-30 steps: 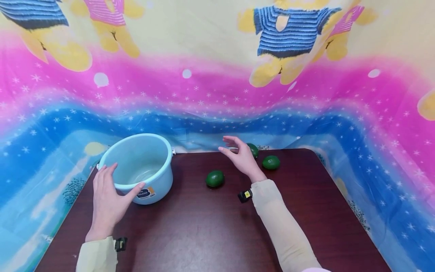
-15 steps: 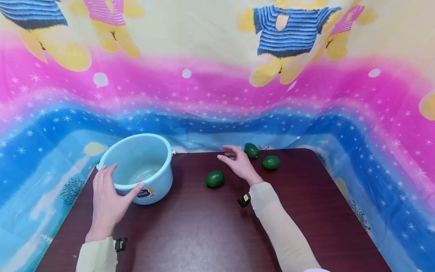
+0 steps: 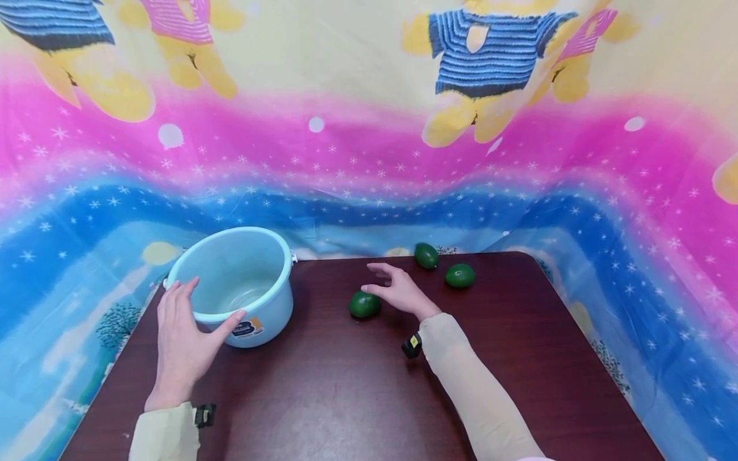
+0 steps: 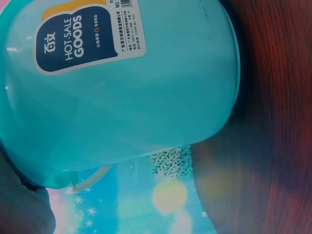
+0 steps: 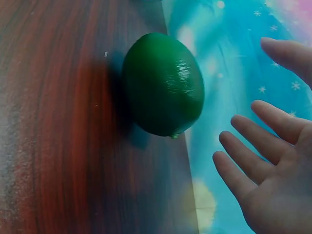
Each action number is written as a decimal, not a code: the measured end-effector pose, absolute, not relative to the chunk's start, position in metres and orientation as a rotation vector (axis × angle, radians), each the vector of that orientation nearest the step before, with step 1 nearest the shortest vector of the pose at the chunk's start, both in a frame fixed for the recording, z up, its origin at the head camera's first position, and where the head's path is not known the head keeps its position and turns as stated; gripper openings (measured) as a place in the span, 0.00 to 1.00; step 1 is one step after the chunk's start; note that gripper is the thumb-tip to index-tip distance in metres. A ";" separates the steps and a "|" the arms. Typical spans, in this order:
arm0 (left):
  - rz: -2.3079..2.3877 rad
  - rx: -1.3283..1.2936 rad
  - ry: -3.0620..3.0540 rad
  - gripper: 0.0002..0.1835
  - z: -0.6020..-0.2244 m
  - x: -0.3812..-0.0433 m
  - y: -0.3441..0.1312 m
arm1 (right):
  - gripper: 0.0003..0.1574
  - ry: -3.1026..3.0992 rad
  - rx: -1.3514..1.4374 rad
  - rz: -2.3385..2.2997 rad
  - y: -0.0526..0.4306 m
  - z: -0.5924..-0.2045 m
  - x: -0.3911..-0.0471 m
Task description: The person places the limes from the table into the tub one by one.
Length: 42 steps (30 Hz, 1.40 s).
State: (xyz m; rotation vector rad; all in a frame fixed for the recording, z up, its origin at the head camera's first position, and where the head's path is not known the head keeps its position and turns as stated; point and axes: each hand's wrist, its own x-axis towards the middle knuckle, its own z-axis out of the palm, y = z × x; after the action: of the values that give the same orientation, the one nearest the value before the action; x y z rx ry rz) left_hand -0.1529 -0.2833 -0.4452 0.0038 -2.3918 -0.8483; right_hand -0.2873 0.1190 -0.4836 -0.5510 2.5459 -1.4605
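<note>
A light blue bucket (image 3: 273,317) stands upright on the left of the dark wooden table. My left hand (image 3: 181,346) holds its near-left rim, fingers over the edge and thumb by the front; in the left wrist view, part of this hand shows beside the bucket (image 4: 146,107). Near the middle lies a glossy green lime (image 3: 364,306). My right hand (image 3: 398,293) hovers just above and to the right of it, fingers spread apart from the thumb and holding nothing. In the right wrist view, the lime (image 5: 163,85) sits apart from the open fingers (image 5: 239,163).
Two more limes lie behind and right of my right hand: one lime (image 3: 426,255) at the table's back edge, another lime (image 3: 460,276) just right of it. A printed cloth (image 3: 346,160) hangs around the back and sides of the table (image 3: 346,390).
My right hand has moved down and left, from beside the back lime to over the near one, uncovering the back lime. My left hand and the bucket have stayed in place.
</note>
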 end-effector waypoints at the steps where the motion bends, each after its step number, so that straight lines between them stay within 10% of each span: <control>1: -0.848 0.001 -2.391 0.54 -0.445 -0.153 -0.283 | 0.41 2.541 -0.555 -1.442 0.119 -0.484 -0.287; 42: -0.860 -0.012 -2.378 0.54 -0.446 -0.153 -0.284 | 0.41 2.546 -0.599 -1.187 0.104 -0.508 -0.276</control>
State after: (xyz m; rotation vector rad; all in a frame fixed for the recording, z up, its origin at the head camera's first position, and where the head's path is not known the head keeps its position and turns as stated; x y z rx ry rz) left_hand -0.1526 -0.2836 -0.4462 -0.0118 -2.3777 -0.8604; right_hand -0.2764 0.1038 -0.5083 -0.5985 2.5460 -1.1867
